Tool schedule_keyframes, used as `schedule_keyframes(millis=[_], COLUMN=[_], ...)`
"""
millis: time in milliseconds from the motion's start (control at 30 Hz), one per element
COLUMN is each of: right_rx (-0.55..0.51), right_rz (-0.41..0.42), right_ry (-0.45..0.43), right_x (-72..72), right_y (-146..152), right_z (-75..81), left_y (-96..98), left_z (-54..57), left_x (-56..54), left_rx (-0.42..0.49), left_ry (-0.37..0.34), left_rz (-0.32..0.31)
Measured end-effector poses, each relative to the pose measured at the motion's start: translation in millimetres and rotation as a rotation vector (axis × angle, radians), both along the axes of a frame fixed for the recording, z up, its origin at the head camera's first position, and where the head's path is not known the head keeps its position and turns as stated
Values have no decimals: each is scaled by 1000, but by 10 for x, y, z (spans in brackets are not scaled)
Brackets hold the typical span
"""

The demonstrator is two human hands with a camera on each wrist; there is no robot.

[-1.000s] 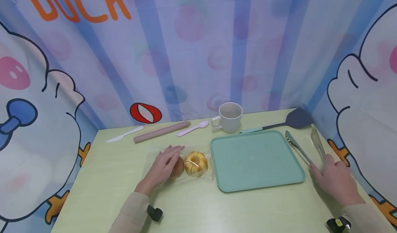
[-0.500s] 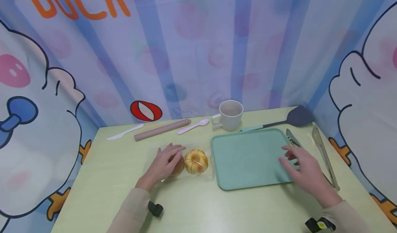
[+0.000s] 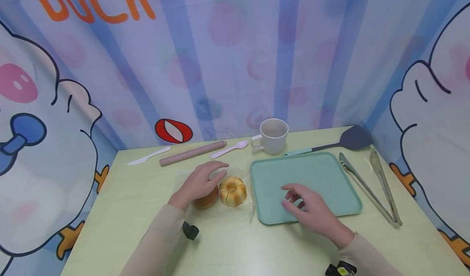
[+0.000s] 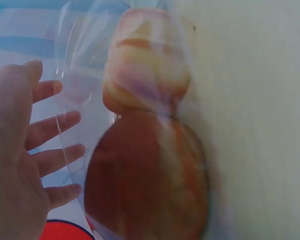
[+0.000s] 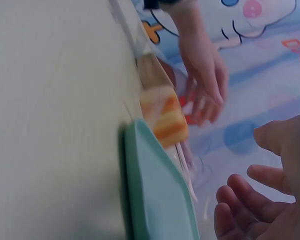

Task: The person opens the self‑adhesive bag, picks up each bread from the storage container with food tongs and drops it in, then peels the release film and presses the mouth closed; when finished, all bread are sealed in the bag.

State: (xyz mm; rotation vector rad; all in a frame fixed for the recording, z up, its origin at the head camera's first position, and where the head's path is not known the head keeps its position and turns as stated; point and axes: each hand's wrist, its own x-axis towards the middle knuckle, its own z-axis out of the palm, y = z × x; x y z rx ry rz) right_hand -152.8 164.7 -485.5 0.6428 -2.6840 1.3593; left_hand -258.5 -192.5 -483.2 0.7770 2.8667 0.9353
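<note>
A round brown bun point(image 3: 206, 200) and a golden, ridged, ring-like bun point(image 3: 233, 191) sit side by side in clear plastic wrapping point(image 4: 72, 65). My left hand point(image 3: 200, 182) hovers over the brown bun and partly hides it in the head view. Its fingers are spread, holding nothing, and in the left wrist view they lie beside the plastic. Above the front of the green tray point(image 3: 308, 174) is my right hand point(image 3: 310, 208), fingers loosely bent around nothing. Metal tongs point(image 3: 371, 190) lie spread apart on the table, right of the tray.
Along the back lie a white knife point(image 3: 148, 155), a pinkish rolling pin point(image 3: 192, 153), a lilac spoon point(image 3: 229, 149) and a dark turner point(image 3: 354, 138) with a green handle. A pale mug point(image 3: 273, 137) stands behind the tray. Printed curtains enclose the table.
My right hand has let go of the tongs and moved left across the tray. My left hand has risen slightly off the brown bun, uncovering more of it.
</note>
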Motion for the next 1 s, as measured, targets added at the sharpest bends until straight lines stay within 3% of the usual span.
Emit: schedule_keyframes(millis=[200,333,467,667,867,1000], right_rx=[-50,-97,-172,-305,-411,-505], right_rz=[170,288,353,332,262,209], right_ry=[-162,-278,-443,-628,-686,-709], right_x=[64,128,202,276,304,325], right_y=[-342,-512,-648,-843,-994,-1064], right_z=[-25,-55,-93,-153,-226,-266], left_y=[180,288,374,464,528,553], left_z=[44,25,-13,-32,-51,-66], left_x=[-172,-266,-337,-397,-408,-411], left_rx=[-19,-19,-33,-53,-62,-83], left_ry=[-41,-71,-90,-105,-173,-180], left_rz=[-90,-153,-197,-236,-233,-212])
